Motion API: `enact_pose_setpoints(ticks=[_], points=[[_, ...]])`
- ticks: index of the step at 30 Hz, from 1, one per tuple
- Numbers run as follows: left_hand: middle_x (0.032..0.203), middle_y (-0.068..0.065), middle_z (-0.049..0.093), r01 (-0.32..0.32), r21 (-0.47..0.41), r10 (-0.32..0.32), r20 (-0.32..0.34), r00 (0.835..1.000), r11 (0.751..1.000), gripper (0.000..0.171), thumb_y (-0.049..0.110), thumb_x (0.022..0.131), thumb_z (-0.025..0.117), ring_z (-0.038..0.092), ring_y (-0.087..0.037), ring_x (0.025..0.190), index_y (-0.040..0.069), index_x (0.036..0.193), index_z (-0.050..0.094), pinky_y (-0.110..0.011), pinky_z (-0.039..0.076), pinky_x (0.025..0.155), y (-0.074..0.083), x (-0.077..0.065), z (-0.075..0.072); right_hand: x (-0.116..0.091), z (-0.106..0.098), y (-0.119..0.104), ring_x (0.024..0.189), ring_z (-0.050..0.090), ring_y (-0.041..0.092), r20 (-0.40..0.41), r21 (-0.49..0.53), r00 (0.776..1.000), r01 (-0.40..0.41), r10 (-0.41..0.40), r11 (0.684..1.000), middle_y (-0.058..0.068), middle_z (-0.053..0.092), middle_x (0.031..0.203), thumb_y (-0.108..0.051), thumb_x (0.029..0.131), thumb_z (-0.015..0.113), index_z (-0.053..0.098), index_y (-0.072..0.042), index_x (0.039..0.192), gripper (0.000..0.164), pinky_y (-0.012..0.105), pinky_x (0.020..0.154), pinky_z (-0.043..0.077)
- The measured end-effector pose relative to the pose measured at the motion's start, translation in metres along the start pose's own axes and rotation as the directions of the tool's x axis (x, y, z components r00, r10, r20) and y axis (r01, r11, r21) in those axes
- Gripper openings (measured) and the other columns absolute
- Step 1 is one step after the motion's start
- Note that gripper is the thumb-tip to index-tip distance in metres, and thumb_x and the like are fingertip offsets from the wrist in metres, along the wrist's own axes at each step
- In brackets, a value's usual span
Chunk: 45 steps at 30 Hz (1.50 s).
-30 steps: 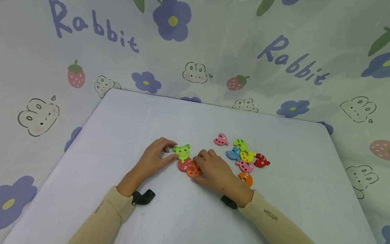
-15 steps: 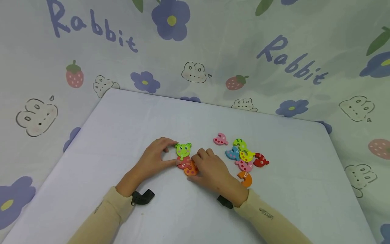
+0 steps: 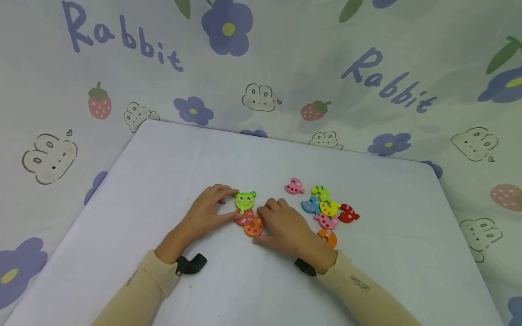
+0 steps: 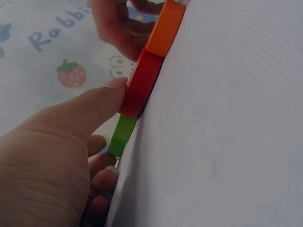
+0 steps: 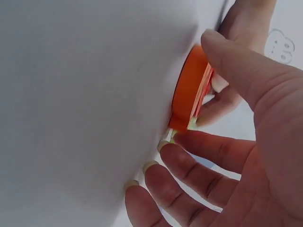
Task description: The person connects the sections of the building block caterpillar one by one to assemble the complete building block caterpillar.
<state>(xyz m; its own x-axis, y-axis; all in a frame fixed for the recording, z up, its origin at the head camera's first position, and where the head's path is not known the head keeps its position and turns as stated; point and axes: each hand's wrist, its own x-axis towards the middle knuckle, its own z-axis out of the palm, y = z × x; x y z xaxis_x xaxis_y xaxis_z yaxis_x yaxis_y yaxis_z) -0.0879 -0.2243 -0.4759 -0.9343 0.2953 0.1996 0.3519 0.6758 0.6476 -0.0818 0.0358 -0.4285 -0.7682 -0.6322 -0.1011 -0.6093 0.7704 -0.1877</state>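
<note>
A green smiling-face puzzle piece (image 3: 244,200), a red piece marked 2 (image 3: 244,217) and an orange spotted piece marked 3 (image 3: 253,226) lie joined in a bent chain on the white table. My left hand (image 3: 208,208) holds the chain's upper end, thumb against the red piece's edge and fingertips at the green piece's top. In the left wrist view, the thumb (image 4: 111,97) meets the red side. From the other side my right hand (image 3: 287,226) pinches the orange piece, thumb at its lower edge and index finger at its upper end. The other right fingers rest near the tabletop.
Right of the hands lie a loose pink piece (image 3: 294,186) and a cluster including a blue piece (image 3: 311,205), a yellow piece (image 3: 329,208) and a red striped piece (image 3: 348,213). An orange piece marked 10 (image 3: 328,237) is partly behind the right wrist.
The orange piece has shifted left and shows more fully from under the right hand. The left thumb has moved from the green piece to the red one. The right thumb has eased outward slightly.
</note>
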Motion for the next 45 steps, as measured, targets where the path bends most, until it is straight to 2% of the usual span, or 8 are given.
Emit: enact_pose_setpoints(ticks=[4,11,16,24,29,34,41,45], points=[[0.131,0.001,0.061,0.014,-0.002,-0.014,0.0,1.0,1.0,0.062,0.033,0.083,0.091,0.053,-0.013,0.097,0.015,0.138,0.066,-0.036,0.049,0.085,-0.001,-0.001,-0.001,-0.001,-0.003,0.011,0.112,0.054,0.021,0.024,0.024,1.0,-0.014,0.013,1.0,0.004,0.061,0.126,-0.061,0.082,0.083,0.066,-0.014,0.136,0.074,0.035,0.092,0.055],[0.131,0.001,0.062,0.012,-0.008,-0.012,-0.007,1.0,1.0,0.062,0.032,0.083,0.092,0.053,-0.014,0.097,0.015,0.137,0.067,-0.036,0.049,0.084,0.001,-0.001,-0.001,0.0,-0.02,0.041,0.128,0.055,0.024,0.106,0.106,0.987,-0.128,0.117,0.986,0.007,0.061,0.138,-0.055,0.083,0.085,0.062,-0.012,0.143,0.078,0.043,0.104,0.051],[0.131,0.0,0.062,-0.001,-0.006,0.001,-0.017,1.0,1.0,0.063,0.032,0.082,0.092,0.054,-0.014,0.096,0.014,0.137,0.067,-0.036,0.049,0.084,0.001,-0.001,0.0,-0.001,-0.031,0.062,0.13,0.055,0.027,0.129,0.152,0.984,-0.143,0.124,0.978,0.007,0.063,0.135,-0.046,0.087,0.084,0.06,-0.008,0.145,0.073,0.047,0.108,0.048],[0.132,0.001,0.062,0.015,-0.016,-0.015,-0.004,1.0,1.0,0.063,0.033,0.083,0.092,0.055,-0.014,0.097,0.015,0.138,0.067,-0.037,0.049,0.084,0.001,-0.001,0.001,0.006,-0.045,0.089,0.131,0.052,0.032,-0.019,0.138,0.981,-0.186,0.191,0.973,0.013,0.057,0.142,-0.045,0.089,0.083,0.058,-0.006,0.147,0.074,0.051,0.108,0.047],[0.132,0.001,0.062,0.014,-0.017,-0.014,-0.001,1.0,1.0,0.063,0.032,0.083,0.092,0.055,-0.013,0.096,0.015,0.138,0.066,-0.036,0.049,0.084,-0.001,-0.001,-0.001,0.019,-0.042,0.099,0.129,0.051,0.036,-0.006,0.09,0.967,-0.254,0.255,0.963,0.019,0.054,0.144,-0.055,0.09,0.079,0.057,-0.002,0.147,0.082,0.053,0.106,0.048],[0.132,0.001,0.062,-0.012,-0.024,0.012,-0.004,1.0,1.0,0.063,0.032,0.083,0.092,0.055,-0.013,0.095,0.013,0.137,0.066,-0.036,0.049,0.084,-0.003,0.0,-0.001,0.033,-0.037,0.102,0.114,0.056,0.034,0.058,0.032,0.949,-0.313,0.311,0.949,0.018,0.061,0.128,-0.062,0.088,0.077,0.062,0.0,0.14,0.083,0.049,0.099,0.053],[0.133,0.001,0.062,-0.002,-0.02,0.002,-0.001,1.0,1.0,0.065,0.033,0.083,0.092,0.055,-0.012,0.097,0.015,0.139,0.066,-0.037,0.049,0.086,-0.004,0.0,-0.001,0.045,-0.041,0.108,0.087,0.056,0.027,0.082,0.032,0.943,-0.325,0.322,0.945,0.009,0.059,0.095,-0.054,0.087,0.082,0.067,-0.004,0.106,0.056,0.038,0.077,0.051],[0.134,0.002,0.061,0.01,-0.02,-0.01,0.009,1.0,1.0,0.065,0.034,0.083,0.092,0.055,-0.013,0.098,0.015,0.14,0.065,-0.037,0.049,0.086,-0.004,0.001,-0.001,0.047,-0.043,0.114,0.091,0.058,0.027,0.084,0.07,0.945,-0.321,0.315,0.944,0.01,0.064,0.101,-0.048,0.09,0.082,0.069,-0.004,0.118,0.054,0.04,0.084,0.053]])
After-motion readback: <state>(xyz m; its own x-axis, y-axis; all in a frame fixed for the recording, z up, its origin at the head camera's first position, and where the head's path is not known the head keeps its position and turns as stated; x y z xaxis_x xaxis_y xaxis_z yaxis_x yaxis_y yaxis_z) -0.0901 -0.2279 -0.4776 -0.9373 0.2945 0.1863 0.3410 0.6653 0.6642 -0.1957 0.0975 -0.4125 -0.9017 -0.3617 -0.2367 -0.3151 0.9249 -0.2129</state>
